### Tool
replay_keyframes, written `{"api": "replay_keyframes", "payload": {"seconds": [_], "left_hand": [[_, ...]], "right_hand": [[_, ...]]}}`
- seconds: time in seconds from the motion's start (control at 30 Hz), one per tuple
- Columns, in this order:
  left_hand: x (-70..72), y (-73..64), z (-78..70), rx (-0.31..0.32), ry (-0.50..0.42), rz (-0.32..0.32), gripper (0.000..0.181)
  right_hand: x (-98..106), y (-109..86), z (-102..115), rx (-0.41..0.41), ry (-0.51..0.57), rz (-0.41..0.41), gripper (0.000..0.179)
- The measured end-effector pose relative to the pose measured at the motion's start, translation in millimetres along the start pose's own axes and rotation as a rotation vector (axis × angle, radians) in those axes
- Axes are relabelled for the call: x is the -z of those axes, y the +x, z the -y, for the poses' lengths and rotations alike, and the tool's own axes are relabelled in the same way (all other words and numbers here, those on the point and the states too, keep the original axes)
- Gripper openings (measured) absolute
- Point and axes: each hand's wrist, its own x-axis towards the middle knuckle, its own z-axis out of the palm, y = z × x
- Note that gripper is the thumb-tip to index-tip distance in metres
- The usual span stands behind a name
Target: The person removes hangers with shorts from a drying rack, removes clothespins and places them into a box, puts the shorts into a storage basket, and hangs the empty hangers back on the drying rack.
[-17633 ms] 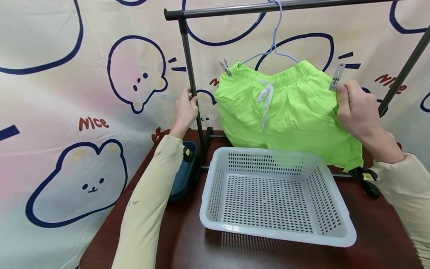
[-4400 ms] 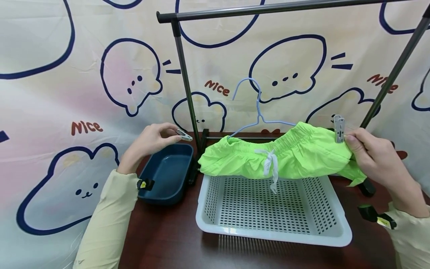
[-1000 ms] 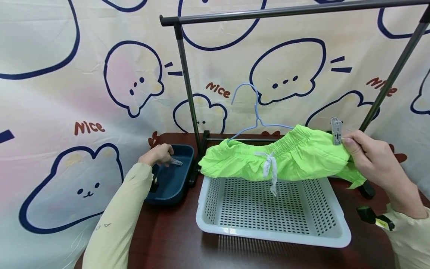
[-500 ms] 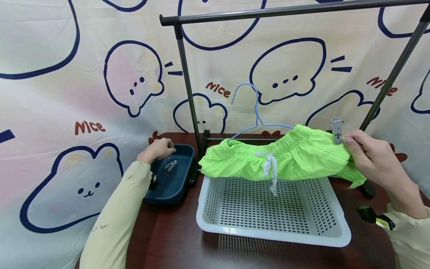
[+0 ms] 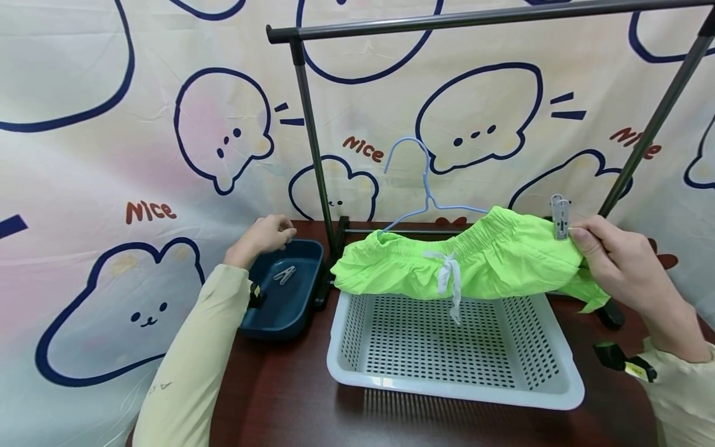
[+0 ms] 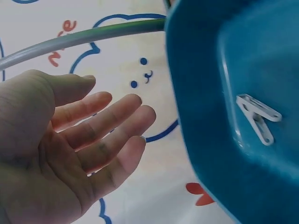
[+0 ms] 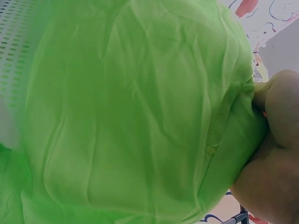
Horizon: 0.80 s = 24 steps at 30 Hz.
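Observation:
My left hand (image 5: 265, 236) hovers over the far side of the blue tray (image 5: 270, 323), fingers relaxed and apart, holding nothing. A clear clothespin (image 6: 257, 116) lies on the tray floor. My right hand (image 5: 628, 264) pinches the bright green shorts (image 5: 475, 267) at their right side, below the waistband. Beside the thumb, another clothespin (image 5: 560, 217) is clipped upright on the waistband. A blue wire hanger (image 5: 427, 186) sits in the waist, its hook free in the air below the rail. In the right wrist view, green cloth (image 7: 140, 116) covers most of the frame.
A white perforated basket (image 5: 447, 390) stands below the shorts on the dark red table (image 5: 301, 391). Behind it rises a clothes rack with a dark top rail (image 5: 475, 20) and slanted side posts. A cartoon-printed curtain (image 5: 223, 124) hangs behind.
The shorts and hanger have come down off the rail. My left hand took off the left clothespin, let it go in the tray and rose. The right hand keeps its grip.

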Motion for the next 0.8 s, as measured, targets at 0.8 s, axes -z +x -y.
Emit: {"api": "replay_keyframes", "payload": {"seconds": [0.8], "left_hand": [[10.5,-18.4,-73.0,-0.143,-0.034,-0.180,0.028]], "right_hand": [[0,0.7,-1,0.011,0.017,-0.005,0.011]]}}
